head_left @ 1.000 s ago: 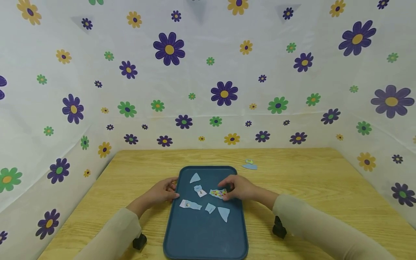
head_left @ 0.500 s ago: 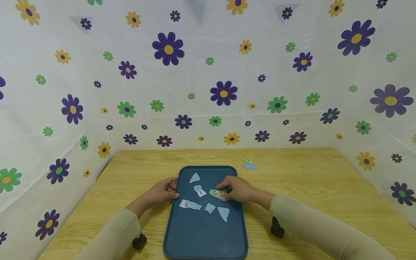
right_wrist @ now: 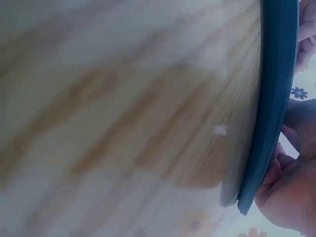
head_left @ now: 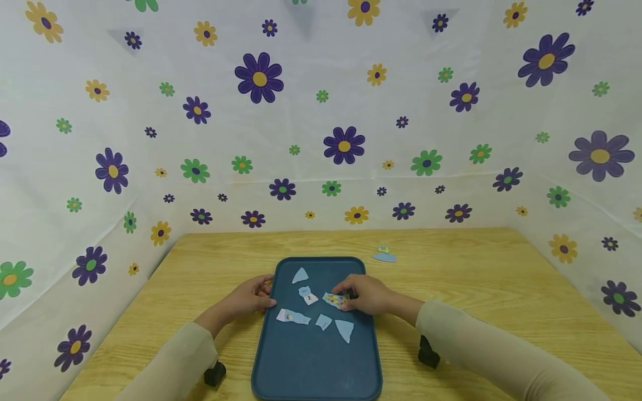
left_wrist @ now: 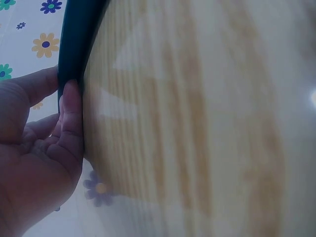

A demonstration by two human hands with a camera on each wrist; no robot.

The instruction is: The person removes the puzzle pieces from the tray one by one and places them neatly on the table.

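The right hand (head_left: 370,295) has the bright piece (head_left: 333,299) pinched between thumb and fingers, at one o'clock on the tray (head_left: 317,367) if twelve is the far end. It's a ragged scrap, longer than it is wide, pale blue at the edge and crowded with little patches of red, yellow and green; fingertips hide its right end. At ten o'clock the left hand (head_left: 244,295) bends its fingers against the tray's rim; I can't tell whether it really clasps that edge or only leans there.

The other scraps are paler. A plain blue wedge (head_left: 300,275) points away at eleven o'clock, and just nearer lies a two-tone scrap (head_left: 308,296), blue above, whitish below with a small dark figure. The long strip (head_left: 295,317) at ten o'clock has a pinkish-white end and a tiny picture. Close to the middle is a small blue scrap (head_left: 323,321) with a faint mark, and towards three o'clock a blue triangle (head_left: 345,329) aims its tip at the person.

Past the tray, at one o'clock on the wooden table (head_left: 451,267), lie a blue sliver (head_left: 384,258) and a greenish bit (head_left: 383,249).
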